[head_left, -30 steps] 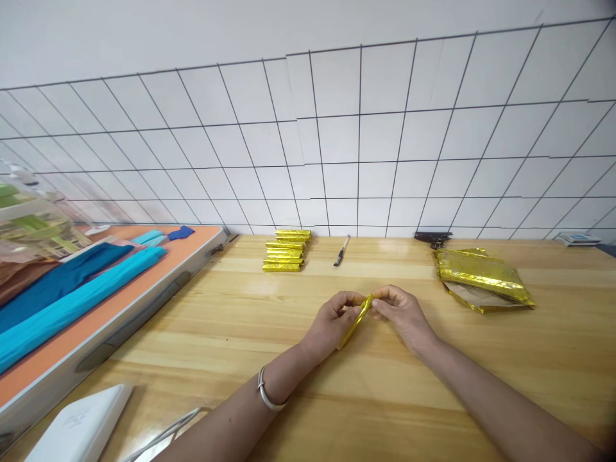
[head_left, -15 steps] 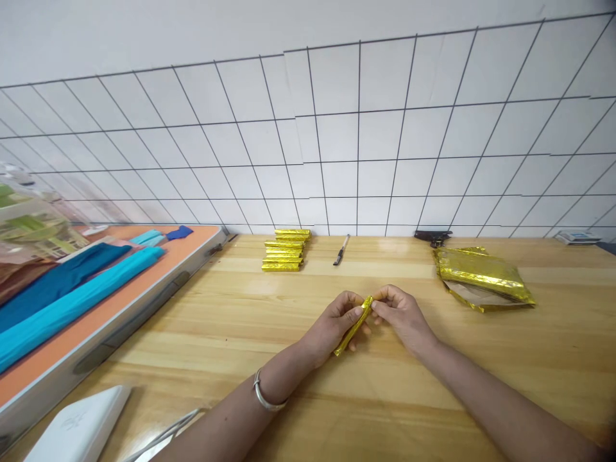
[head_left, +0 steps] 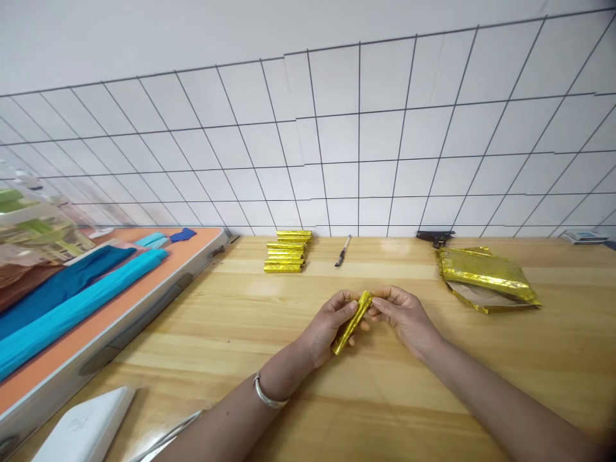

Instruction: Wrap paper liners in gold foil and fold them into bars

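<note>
A narrow strip of folded gold foil paper (head_left: 350,328) slants between my hands, just above the wooden table (head_left: 231,378). My left hand (head_left: 335,324) is closed around its middle, thumb on top and fingers beneath. At the strip's upper end, my right hand (head_left: 402,314) pinches the edge between thumb and fingers. Several similar folded gold strips (head_left: 285,253) lie in a row farther back, left of a pen (head_left: 343,250). On the right rests a stack of gold foil sheets (head_left: 486,276), with brown paper backing showing at its open side.
A black clip-like object (head_left: 436,237) lies near the tiled wall (head_left: 385,135). To the left stands an orange-topped surface (head_left: 158,269) with a rolled turquoise cloth (head_left: 96,295) and other fabric. A white flat device (head_left: 84,423) and a cable (head_left: 168,436) sit at the near left.
The gold strip has turned slightly in my fingers and now shows a broader, smoother face. Both hands stay in nearly the same place; the view has shifted a little.
</note>
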Tool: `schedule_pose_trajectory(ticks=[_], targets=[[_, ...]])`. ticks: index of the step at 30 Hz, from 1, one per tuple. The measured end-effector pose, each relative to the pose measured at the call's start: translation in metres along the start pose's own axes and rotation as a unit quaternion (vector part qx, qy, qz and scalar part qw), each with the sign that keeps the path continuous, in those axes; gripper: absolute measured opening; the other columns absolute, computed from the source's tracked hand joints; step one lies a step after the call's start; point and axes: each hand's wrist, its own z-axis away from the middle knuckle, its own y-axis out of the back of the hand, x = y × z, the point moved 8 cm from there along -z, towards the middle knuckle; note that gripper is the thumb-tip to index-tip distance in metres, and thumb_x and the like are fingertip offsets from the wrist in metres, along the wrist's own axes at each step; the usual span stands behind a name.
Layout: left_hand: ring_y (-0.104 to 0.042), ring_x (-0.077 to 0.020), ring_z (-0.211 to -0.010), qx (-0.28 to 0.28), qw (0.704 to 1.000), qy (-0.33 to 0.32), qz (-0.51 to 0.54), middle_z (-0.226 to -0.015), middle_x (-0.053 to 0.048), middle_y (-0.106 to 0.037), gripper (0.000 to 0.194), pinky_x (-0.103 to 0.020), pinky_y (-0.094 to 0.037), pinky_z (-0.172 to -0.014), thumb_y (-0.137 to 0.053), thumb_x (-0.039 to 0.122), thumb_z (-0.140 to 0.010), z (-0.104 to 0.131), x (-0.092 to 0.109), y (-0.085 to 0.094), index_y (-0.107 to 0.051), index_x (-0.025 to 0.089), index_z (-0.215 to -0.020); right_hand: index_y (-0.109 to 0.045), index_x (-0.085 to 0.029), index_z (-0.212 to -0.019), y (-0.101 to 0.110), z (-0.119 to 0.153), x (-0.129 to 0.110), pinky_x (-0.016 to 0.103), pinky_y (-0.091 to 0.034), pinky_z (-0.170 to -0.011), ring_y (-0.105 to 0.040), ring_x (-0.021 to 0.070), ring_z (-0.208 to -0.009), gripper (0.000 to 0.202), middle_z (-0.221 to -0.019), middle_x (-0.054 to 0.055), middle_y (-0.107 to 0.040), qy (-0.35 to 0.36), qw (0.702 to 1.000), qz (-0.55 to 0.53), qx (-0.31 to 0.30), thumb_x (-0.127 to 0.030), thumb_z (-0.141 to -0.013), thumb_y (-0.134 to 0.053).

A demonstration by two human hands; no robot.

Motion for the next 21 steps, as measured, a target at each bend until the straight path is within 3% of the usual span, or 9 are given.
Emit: schedule_pose_trajectory(ticks=[21], targets=[[-0.059, -0.0105, -0.056, 0.014, 0.999, 0.006, -0.05, -0.073, -0.003, -0.062, 0.024, -0.014, -0.04, -0.038, -0.058, 0.037, -0.08, 0.005, 0.006, -0.006, -0.049, 0.017, -0.091, -0.064, -0.016, -0.078, -0.002, -0.003, -0.016, 0.029, -0.048, -0.062, -0.058, 0.0141, -0.067, 0.023, -0.076, 0.004, -0.064, 0.065, 0.984, 0.166, -0.022, -0.036, -0.07, -0.068]])
